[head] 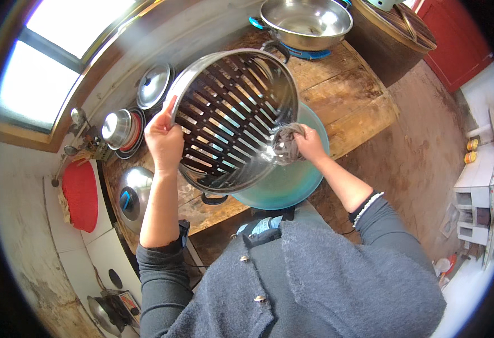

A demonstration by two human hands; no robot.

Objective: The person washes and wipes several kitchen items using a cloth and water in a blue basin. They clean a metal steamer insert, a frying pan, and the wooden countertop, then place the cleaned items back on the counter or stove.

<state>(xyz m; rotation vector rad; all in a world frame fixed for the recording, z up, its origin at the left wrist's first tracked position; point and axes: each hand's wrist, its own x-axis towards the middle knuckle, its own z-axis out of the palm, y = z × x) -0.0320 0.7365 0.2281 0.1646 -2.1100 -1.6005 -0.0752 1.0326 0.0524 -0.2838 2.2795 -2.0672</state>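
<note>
My left hand [165, 137] grips the left rim of a large round metal steamer pot [234, 120] with dark slats across it. The pot is tilted over a translucent teal basin [291, 186] standing at the edge of a wooden table [340, 93]. Bunched in my right hand [310, 143] is a grey-brown cloth [288, 143], held against the pot's inner wall at the lower right. Part of the basin's far side is hidden behind the pot. Black loop handles show at the pot's top and bottom edges.
A steel pan [306, 21] with blue handles sits at the table's far end, beside a large wooden-lidded barrel [386, 38]. Along the wall stand a pot lid [154, 86], stacked bowls [120, 129] and a domed lid [136, 198]. A red basin [80, 196] hangs at left.
</note>
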